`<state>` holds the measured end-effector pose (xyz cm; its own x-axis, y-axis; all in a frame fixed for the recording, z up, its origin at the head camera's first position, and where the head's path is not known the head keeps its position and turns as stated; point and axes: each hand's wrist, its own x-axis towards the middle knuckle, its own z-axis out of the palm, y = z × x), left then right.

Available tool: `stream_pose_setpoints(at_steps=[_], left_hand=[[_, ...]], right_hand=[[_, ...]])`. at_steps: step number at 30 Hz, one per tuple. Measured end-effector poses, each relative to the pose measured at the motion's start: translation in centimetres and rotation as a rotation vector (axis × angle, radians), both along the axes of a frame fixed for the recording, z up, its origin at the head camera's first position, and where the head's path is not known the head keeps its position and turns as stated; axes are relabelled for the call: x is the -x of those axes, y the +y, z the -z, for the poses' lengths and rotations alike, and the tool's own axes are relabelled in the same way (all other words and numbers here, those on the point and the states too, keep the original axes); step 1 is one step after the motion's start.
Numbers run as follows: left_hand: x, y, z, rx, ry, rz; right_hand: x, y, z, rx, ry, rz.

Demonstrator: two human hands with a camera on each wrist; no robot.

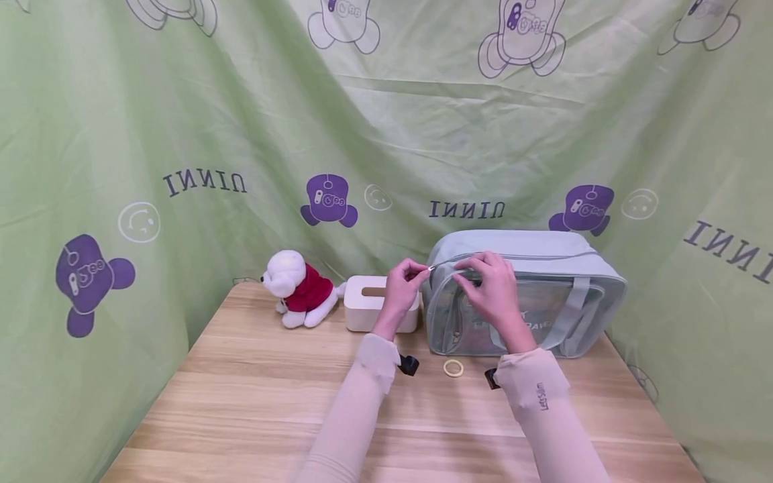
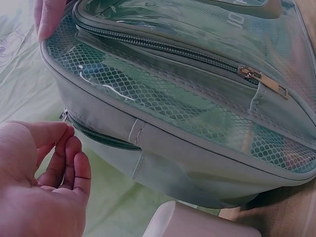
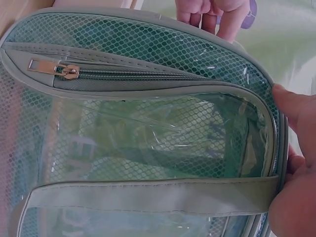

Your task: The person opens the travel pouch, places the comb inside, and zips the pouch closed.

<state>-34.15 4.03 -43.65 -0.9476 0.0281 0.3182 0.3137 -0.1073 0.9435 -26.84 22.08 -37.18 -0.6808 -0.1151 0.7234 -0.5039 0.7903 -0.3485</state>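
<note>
A grey-green toiletry bag (image 1: 525, 243) with clear, mesh-backed panels stands upright at the table's back right. At its upper left corner my left hand (image 1: 400, 288) pinches the small metal zipper pull (image 2: 64, 115) of the top zipper, thumb against fingertips. My right hand (image 1: 495, 292) holds the bag's top front edge near the same corner, with the thumb (image 3: 289, 101) on the clear-panel side. A second zipper pull (image 3: 54, 69), gold-coloured, lies on the front pocket. The bag's strap handle (image 3: 148, 196) hangs across the front panel.
Left of the bag is a white tissue box (image 1: 362, 315) with a slotted wooden-coloured top. Further left sits a white plush dog (image 1: 284, 272) in a red shirt. A pale yellow ring (image 1: 453, 368) lies on the wooden table (image 1: 272, 402) before the bag. A green printed curtain (image 1: 386, 121) hangs behind.
</note>
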Motion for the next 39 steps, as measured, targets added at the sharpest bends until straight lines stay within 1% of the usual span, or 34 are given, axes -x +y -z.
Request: stream_pose_setpoints(at_steps=[5,8,13,17,19,23,24,26,28,31,34,39], left_hand=[[0.0,-0.1,0.0,0.008,0.01,0.006],[-0.1,-0.1,0.2,0.015,0.005,0.003],[-0.6,-0.1,0.8,0.036,-0.04,-0.014],[-1.0,0.0,1.2,0.037,-0.058,-0.007],[-1.0,0.0,1.6,0.016,-0.087,0.0],[-1.1,-0.1,2.8,-0.014,-0.177,0.001],[-1.2,-0.2,3.0,-0.005,-0.193,0.001],[-1.4,-0.1,3.4,0.046,-0.185,-0.011],[-1.5,0.0,3.6,0.104,-0.16,-0.018],[-1.4,0.4,3.8,0.181,-0.117,-0.033],[-1.3,0.4,3.8,0.222,-0.112,-0.039],[-0.9,0.2,3.8,0.249,-0.117,-0.037]], right_hand=[[0.1,0.0,-0.1,0.022,0.012,-0.018],[0.2,0.2,-0.1,0.035,0.024,-0.025],[0.3,0.4,0.2,0.045,0.026,-0.031],[0.3,0.5,0.4,0.045,0.027,-0.036],[0.3,0.5,0.5,0.049,0.029,-0.038],[0.3,0.5,0.4,0.06,0.021,-0.048],[0.3,0.5,0.4,0.06,0.014,-0.05],[0.3,0.4,0.4,0.063,0.013,-0.054],[0.3,0.4,0.4,0.066,0.018,-0.058],[0.3,0.4,0.4,0.071,0.027,-0.06],[0.3,0.3,0.3,0.073,0.028,-0.061],[0.4,0.2,0.2,0.074,0.032,-0.059]])
